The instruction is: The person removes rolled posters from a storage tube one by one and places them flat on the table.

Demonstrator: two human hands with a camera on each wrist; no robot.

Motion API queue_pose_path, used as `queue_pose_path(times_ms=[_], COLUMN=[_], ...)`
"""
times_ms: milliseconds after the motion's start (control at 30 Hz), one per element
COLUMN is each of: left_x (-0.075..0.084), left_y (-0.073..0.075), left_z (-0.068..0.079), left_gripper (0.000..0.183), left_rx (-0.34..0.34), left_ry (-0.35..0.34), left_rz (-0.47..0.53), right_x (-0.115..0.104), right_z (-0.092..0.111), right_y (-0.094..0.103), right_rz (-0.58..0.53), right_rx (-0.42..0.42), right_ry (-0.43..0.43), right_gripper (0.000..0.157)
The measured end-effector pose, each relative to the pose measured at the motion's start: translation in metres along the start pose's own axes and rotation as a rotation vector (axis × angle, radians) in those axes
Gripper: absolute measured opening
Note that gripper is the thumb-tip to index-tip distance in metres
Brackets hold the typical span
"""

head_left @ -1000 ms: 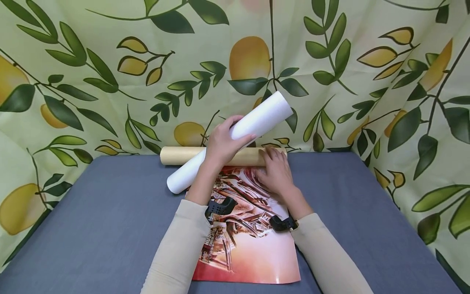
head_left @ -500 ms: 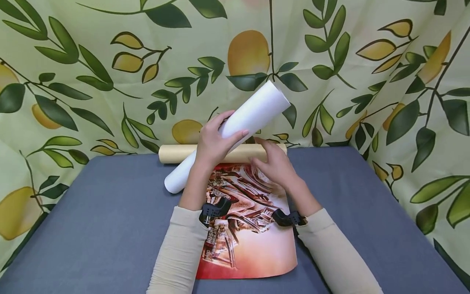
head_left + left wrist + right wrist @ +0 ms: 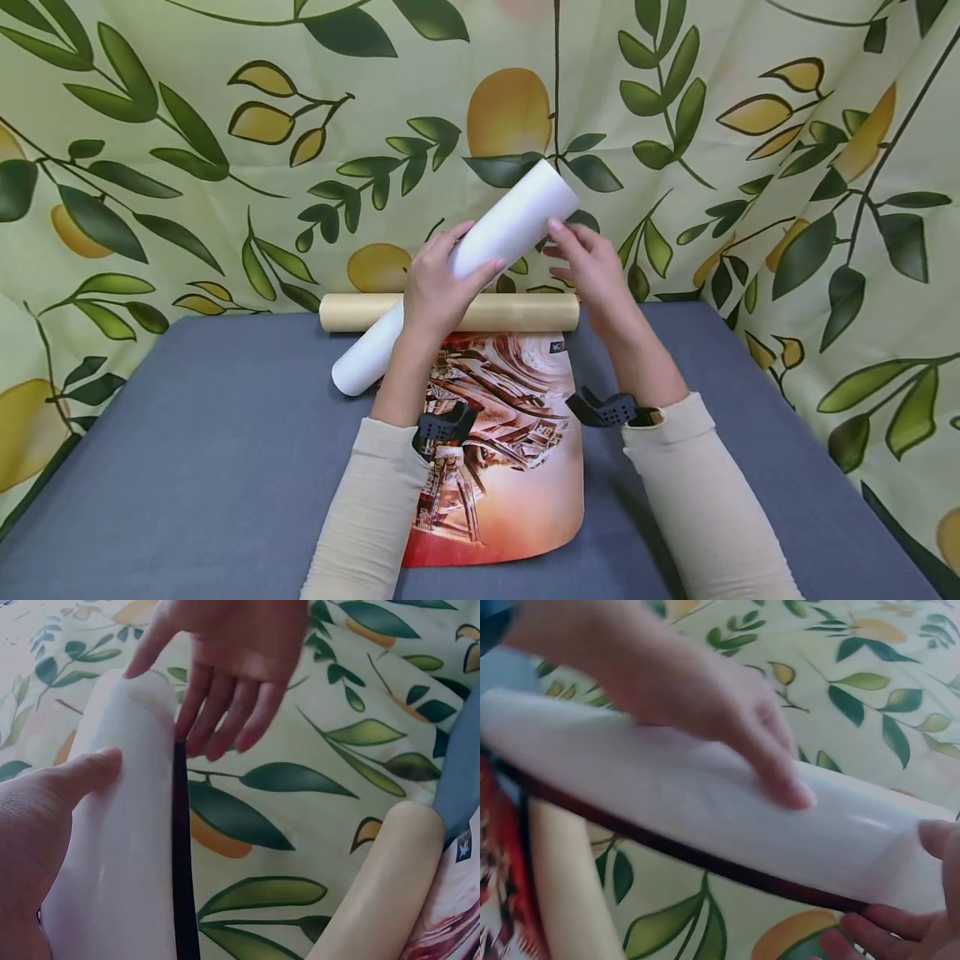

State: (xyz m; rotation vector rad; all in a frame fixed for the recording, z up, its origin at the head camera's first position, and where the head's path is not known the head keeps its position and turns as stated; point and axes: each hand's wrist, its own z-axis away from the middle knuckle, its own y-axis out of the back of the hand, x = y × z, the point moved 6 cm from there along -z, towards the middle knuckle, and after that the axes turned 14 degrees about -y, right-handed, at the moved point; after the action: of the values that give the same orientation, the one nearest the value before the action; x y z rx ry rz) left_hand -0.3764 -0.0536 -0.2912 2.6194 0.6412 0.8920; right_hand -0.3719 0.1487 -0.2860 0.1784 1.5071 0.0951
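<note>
My left hand (image 3: 438,287) grips a white rolled sheet (image 3: 517,218) around its middle, with the thumb across the front. The roll tilts up to the right, its lower end near the table. Along its edge shows a dark strip (image 3: 184,855), in the left wrist view. At the roll's upper end is my right hand (image 3: 592,267); its thumb touches the white surface and its fingers extend loosely beside the dark edge. Beneath lies an unrolled glossy red-orange poster (image 3: 517,492). A tan roll (image 3: 532,313) lies across the poster's far end, partly hidden behind the white roll.
A grey-blue cloth covers the table (image 3: 210,450). Behind it and to the sides hangs a curtain (image 3: 420,67) printed with leaves and yellow fruit. Dark straps with camera mounts (image 3: 603,408) sit on both wrists.
My right hand has left the tan roll and risen to the white roll's upper end. My left hand has kept its grip, lifting slightly. The poster's near right corner now curls.
</note>
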Motion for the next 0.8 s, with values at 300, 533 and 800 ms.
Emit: queue_pose_path(times_ms=[300, 533, 800], left_x=[0.003, 0.012, 0.015], left_y=[0.008, 0.006, 0.001], left_z=[0.000, -0.001, -0.002], left_gripper=[0.060, 0.054, 0.053], left_rx=[0.028, -0.025, -0.011], left_ry=[-0.012, -0.048, -0.096], left_rz=[-0.035, -0.031, -0.059], right_x=[0.000, 0.030, 0.053], right_z=[-0.006, -0.009, -0.005], right_y=[-0.021, -0.040, -0.060], right_rz=[-0.410, -0.481, -0.402], right_rx=[0.013, -0.070, -0.142], right_ry=[0.070, 0.028, -0.028], right_gripper=[0.049, 0.053, 0.040])
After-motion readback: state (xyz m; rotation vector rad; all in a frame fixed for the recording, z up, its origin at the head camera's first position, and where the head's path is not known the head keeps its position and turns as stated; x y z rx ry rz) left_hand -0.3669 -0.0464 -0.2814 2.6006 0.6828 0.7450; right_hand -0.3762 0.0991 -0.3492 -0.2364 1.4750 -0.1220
